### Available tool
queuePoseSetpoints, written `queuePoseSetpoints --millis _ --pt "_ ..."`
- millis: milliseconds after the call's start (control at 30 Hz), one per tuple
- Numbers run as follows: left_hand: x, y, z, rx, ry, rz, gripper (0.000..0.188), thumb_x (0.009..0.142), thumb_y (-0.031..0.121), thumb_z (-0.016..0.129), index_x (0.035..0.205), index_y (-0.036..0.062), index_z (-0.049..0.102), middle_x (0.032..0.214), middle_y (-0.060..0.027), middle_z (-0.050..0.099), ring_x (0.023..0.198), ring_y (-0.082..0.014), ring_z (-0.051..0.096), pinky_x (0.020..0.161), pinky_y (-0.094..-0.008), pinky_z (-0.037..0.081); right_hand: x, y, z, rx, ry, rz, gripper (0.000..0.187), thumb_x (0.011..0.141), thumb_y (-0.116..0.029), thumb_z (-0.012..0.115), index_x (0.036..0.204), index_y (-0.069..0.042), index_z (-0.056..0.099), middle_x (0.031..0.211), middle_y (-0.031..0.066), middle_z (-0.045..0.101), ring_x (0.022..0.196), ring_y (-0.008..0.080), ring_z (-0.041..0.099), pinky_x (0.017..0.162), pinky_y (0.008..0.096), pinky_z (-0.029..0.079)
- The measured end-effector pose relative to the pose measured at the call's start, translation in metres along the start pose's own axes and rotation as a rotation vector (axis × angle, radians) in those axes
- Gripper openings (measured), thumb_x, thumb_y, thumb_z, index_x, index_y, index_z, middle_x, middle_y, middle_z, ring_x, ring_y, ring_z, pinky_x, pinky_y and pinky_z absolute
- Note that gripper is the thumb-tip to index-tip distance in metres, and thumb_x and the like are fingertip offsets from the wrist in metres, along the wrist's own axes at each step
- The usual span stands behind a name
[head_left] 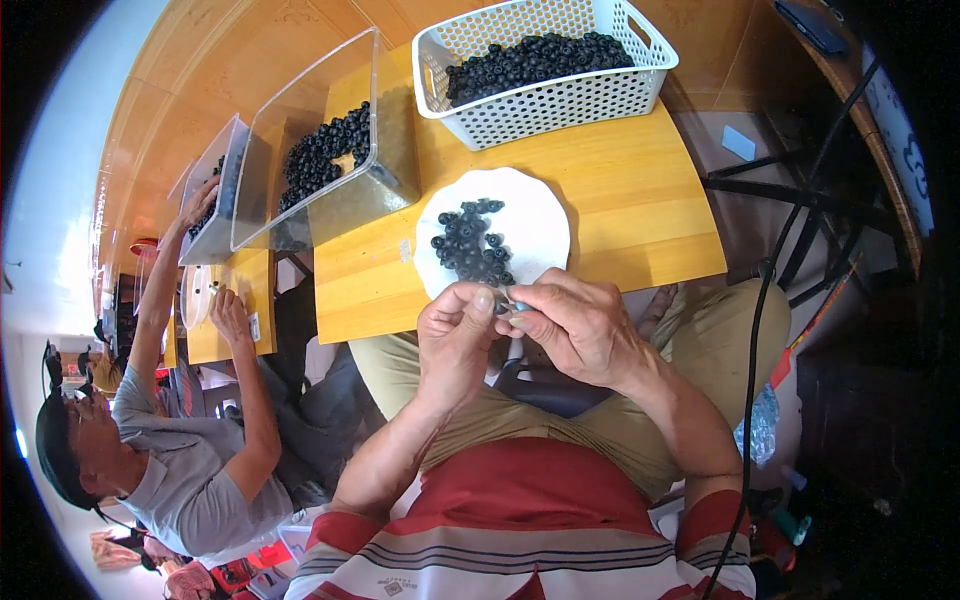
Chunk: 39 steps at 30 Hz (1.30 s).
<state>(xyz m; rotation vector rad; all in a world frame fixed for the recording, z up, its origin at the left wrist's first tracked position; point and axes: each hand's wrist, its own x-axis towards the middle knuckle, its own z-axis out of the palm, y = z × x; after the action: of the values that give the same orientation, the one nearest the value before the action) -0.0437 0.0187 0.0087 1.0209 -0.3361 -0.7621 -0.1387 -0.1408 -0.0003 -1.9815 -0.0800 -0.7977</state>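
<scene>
In the head view, the left hand (pixel 452 338) has its grip pinched on a dark berry (pixel 500 308) and the right hand (pixel 588 332) grasps a small bluish thing (pixel 521 308) right beside it, at the near edge of a white plate (pixel 545 225) of loose berries (pixel 466 240) on the wooden bench (pixel 640 210), near a white basket (pixel 560 108).
</scene>
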Motion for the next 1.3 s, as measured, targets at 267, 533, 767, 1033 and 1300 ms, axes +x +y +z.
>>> queuePoseSetpoints --millis 267,533,767,1033,1300 --pt "0.007 0.001 0.000 0.070 0.050 0.053 0.020 0.103 0.019 0.065 0.106 -0.0001 0.065 0.090 -0.0060 0.070 0.079 -0.0116 0.065 0.076 -0.0281 0.056 0.001 0.002 -0.006 0.017 -0.010 -0.024 0.024 0.091 -0.017 0.076 0.108 -0.001 0.070 0.086 0.0125 0.067 0.072 0.0304 0.069 0.059 0.0391 0.053" --pt "0.050 0.030 0.024 0.382 0.096 0.123 0.016 0.099 0.011 0.070 0.105 -0.0029 0.067 0.090 -0.0060 0.071 0.077 -0.0126 0.068 0.072 -0.0272 0.056 0.004 0.012 -0.014 0.030 0.071 0.018 0.022 0.092 -0.013 0.073 0.109 0.000 0.069 0.086 0.0143 0.066 0.072 0.0322 0.068 0.063 0.0401 0.052" --pt "0.154 0.056 0.067 0.886 -0.014 0.469 0.019 0.092 0.010 0.077 0.101 -0.0054 0.070 0.087 -0.0063 0.071 0.075 -0.0104 0.066 0.067 -0.0245 0.054 0.005 0.023 -0.019 -0.004 0.086 0.040 0.021 0.094 -0.010 0.072 0.109 0.004 0.070 0.085 0.0150 0.069 0.070 0.0259 0.066 0.063 0.0341 0.051" --pt "0.225 0.072 0.101 1.119 -0.031 0.517 0.026 0.091 0.016 0.077 0.106 -0.0041 0.071 0.078 -0.0070 0.073 0.071 -0.0095 0.066 0.064 -0.0259 0.052 0.006 0.029 -0.027 0.006 0.165 0.093 0.020 0.094 -0.012 0.071 0.106 0.004 0.070 0.082 0.0157 0.068 0.070 0.0290 0.068 0.062 0.0376 0.052" --pt "0.147 0.055 0.016 1.328 -0.224 0.531 0.018 0.083 0.006 0.077 0.099 -0.0005 0.072 0.090 -0.0152 0.072 0.078 -0.0279 0.072 0.070 -0.0377 0.056 0.007 0.029 -0.039 -0.030 0.169 0.116 0.021 0.096 -0.015 0.070 0.107 0.003 0.070 0.081 0.0146 0.066 0.069 0.0282 0.066 0.061 0.0379 0.051"
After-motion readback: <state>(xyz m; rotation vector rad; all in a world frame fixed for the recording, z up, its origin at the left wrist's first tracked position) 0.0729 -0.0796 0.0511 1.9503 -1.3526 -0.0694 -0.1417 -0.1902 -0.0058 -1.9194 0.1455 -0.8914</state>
